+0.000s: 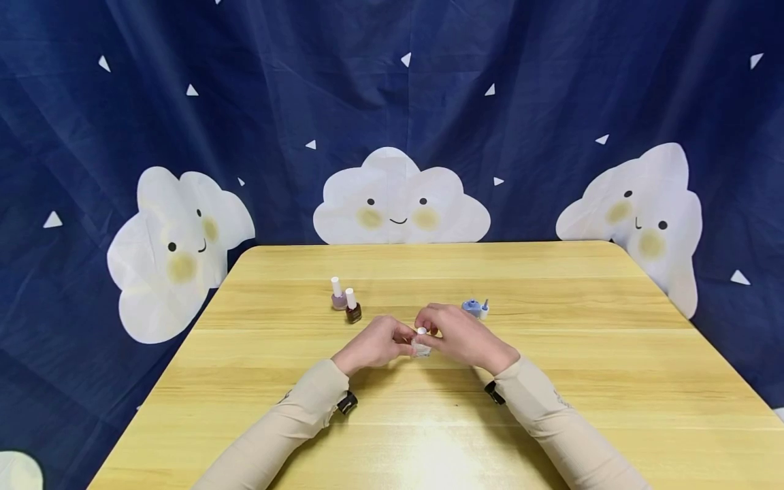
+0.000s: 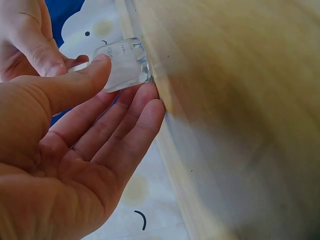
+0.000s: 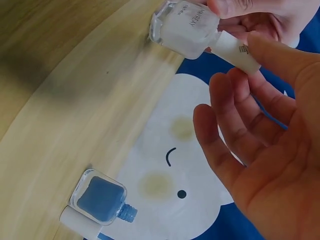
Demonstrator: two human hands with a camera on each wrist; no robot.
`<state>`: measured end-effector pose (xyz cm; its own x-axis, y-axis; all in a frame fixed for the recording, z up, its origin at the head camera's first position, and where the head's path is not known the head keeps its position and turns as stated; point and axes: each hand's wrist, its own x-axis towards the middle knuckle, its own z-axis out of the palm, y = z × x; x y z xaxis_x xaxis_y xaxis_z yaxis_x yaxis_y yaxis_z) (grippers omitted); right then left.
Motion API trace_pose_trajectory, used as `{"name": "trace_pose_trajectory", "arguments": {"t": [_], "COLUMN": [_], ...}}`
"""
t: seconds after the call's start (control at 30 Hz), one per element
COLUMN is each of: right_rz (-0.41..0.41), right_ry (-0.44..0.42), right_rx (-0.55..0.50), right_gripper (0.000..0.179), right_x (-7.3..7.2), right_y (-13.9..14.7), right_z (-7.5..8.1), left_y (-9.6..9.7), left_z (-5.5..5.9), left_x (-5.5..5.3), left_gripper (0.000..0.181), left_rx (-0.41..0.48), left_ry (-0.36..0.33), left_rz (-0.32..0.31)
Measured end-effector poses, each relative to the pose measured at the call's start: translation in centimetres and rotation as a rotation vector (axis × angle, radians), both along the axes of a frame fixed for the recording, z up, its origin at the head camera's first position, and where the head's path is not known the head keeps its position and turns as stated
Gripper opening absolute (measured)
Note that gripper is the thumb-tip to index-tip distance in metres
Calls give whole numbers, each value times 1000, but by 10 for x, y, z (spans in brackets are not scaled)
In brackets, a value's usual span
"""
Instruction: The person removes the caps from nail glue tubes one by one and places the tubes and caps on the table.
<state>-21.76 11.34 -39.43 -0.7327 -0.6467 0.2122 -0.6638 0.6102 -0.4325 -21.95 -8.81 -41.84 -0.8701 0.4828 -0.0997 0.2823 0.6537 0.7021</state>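
Observation:
A clear glass nail polish bottle with milky white contents stands at the middle of the table. My left hand pinches its body between thumb and fingertips, with the other fingers spread below. On its white cap, my right hand has thumb and fingers closed in a pinch, the remaining fingers loosely bent. The cap sits at the bottle's neck. To the right of my right hand, a blue nail polish bottle stands uncapped, its white brush cap right beside it.
Behind my left hand stand a lilac nail polish bottle and a dark red nail polish bottle, both with white caps on. A dark blue curtain with smiling clouds hangs behind the table's far edge.

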Motion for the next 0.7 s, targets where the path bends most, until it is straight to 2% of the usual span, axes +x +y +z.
{"name": "trace_pose_trajectory", "arguments": {"t": [0.23, 0.5, 0.7], "right_rz": [47, 13, 59], "right_ry": [2, -16, -21], "right_rx": [-5, 0, -6], "right_gripper": [13, 17, 13], "right_x": [0, -1, -2], "right_y": [1, 2, 3], "right_z": [0, 1, 2], "left_y": [0, 0, 0], "left_z": [-1, -1, -1], "left_x": [-1, 0, 0], "left_gripper": [17, 19, 15], "left_rx": [-10, 6, 4], "left_ry": [8, 2, 4], "left_rz": [2, 2, 4]}}
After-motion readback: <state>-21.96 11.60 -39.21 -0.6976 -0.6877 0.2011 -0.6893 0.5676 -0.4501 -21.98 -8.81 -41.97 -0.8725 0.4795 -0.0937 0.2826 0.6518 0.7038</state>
